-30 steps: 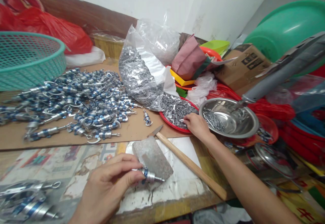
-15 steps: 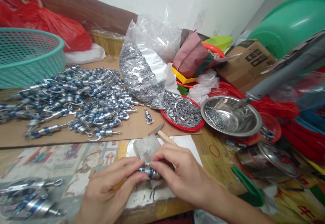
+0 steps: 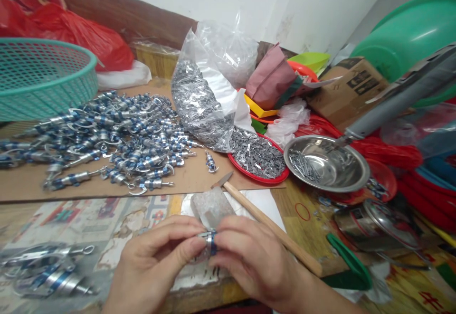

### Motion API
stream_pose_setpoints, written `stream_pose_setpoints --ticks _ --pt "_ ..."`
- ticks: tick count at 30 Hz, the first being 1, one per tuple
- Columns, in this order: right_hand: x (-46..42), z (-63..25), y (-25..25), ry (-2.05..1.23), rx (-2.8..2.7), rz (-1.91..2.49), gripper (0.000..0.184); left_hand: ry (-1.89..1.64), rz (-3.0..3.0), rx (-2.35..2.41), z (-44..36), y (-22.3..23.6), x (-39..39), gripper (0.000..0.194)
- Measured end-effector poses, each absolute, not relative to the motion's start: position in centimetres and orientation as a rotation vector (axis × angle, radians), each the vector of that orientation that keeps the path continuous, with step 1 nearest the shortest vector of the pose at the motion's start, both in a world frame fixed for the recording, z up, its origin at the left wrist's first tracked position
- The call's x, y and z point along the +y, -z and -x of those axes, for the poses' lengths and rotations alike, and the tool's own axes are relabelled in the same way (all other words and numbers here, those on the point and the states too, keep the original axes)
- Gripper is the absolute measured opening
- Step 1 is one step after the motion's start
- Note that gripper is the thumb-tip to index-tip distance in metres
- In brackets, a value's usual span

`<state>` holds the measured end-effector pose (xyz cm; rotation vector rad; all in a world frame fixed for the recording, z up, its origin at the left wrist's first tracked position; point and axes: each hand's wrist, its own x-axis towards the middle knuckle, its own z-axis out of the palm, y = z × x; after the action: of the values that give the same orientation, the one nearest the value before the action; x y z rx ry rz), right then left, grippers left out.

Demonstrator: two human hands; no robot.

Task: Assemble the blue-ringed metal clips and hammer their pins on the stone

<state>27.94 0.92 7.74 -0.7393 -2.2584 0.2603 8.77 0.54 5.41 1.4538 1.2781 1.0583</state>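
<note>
My left hand [image 3: 156, 266] and my right hand [image 3: 249, 257] meet at the table's near edge. Both pinch one small silver part with a blue band [image 3: 209, 241], held just over a grey stone block [image 3: 211, 207]. The fingers of both hands are closed on it. A hammer with a wooden handle [image 3: 274, 231] lies to the right of the block, its head near the cardboard sheet. A big pile of like silver-and-blue parts [image 3: 107, 138] covers the cardboard to the left.
A red plate of small metal pieces [image 3: 258, 157] sits beside a clear bag of the same [image 3: 203, 100]. A steel bowl with nails [image 3: 326, 162] stands on the right. A teal basket [image 3: 42, 79] is at far left; more finished parts [image 3: 46, 271] lie at the near left.
My right hand left the red plate and came back to the part held in my left hand; both now pinch it. The view shifted slightly.
</note>
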Motion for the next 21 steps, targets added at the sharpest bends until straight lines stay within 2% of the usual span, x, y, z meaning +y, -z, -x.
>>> stream_pose_setpoints --ticks 2,5,14,21 --pt "0.9 -28.3 -7.6 -0.044 -2.351 0.621 0.018 -1.027 -1.459 1.279 -8.8 -6.1 0.6 0.008" --pt "1.1 -28.6 -7.9 0.055 -2.394 0.563 0.023 -1.008 -1.513 1.309 -9.0 -6.9 0.7 0.007" --pt "0.7 -27.7 -6.6 -0.207 -2.109 0.709 0.012 -0.979 -1.087 1.262 -9.5 -7.7 0.4 0.008" --pt "0.7 -27.7 -7.0 -0.107 -2.184 0.562 0.017 -0.963 -1.073 1.27 -9.5 -7.6 0.0 0.01"
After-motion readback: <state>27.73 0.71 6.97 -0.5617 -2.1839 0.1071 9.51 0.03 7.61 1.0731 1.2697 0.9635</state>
